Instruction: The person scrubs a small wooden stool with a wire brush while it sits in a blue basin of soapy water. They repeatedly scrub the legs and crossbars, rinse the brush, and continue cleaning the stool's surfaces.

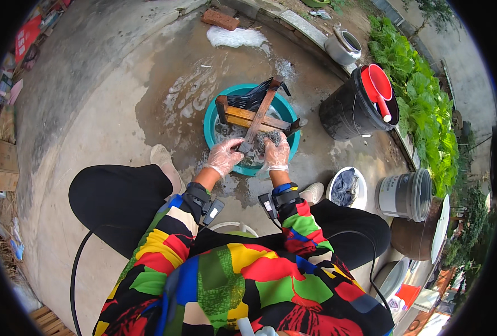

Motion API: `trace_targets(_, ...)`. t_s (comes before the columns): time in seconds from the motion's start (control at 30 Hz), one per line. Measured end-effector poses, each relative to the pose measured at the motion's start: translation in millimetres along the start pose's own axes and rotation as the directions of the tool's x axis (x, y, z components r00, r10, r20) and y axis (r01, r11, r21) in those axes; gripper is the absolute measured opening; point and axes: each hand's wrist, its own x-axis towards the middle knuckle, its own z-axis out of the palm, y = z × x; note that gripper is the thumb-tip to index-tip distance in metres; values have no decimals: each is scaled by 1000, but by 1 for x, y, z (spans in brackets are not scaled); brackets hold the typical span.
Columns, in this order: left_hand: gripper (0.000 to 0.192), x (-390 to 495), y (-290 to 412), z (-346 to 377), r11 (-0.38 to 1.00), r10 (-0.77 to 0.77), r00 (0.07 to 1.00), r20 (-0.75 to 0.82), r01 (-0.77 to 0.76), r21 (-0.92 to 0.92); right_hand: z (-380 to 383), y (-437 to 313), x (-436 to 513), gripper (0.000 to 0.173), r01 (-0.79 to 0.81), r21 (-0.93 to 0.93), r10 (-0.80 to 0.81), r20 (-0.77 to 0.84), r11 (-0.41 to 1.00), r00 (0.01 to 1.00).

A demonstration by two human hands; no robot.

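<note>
A wooden folding stool (262, 110) with crossed legs and dark woven strapping rests tilted in a teal plastic basin (210, 133). Soapy water (226, 131) lies beneath it. Clear plastic gloves cover both hands. My left hand (225, 156) grips the near end of one leg, which has a dark foot (244, 147). In my right hand (276, 152) is a steel wool scrubber (269, 140), held against or just beside the same leg; exact contact cannot be made out. The stool's lower parts are partly hidden by the basin and my hands.
A black bucket (341, 111) with a red dipper (380, 86) stands to the right. Nearer are a white basin (361, 191) of wet cloth and a clear bucket (403, 195). A brick (220, 19) and foam (236, 38) lie on the wet concrete (164, 96) beyond.
</note>
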Motion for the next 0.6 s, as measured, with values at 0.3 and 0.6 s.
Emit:
trace_targets(0.3, 57, -4, 12, -2, 993, 33, 998, 47, -38, 110, 56, 122, 79, 46, 30, -874, 237, 164, 485, 957)
trace_targets(0.6, 54, 2, 7, 0, 990, -71, 997, 31, 67, 125, -9, 85, 80, 46, 345, -532, 158, 689, 773, 707)
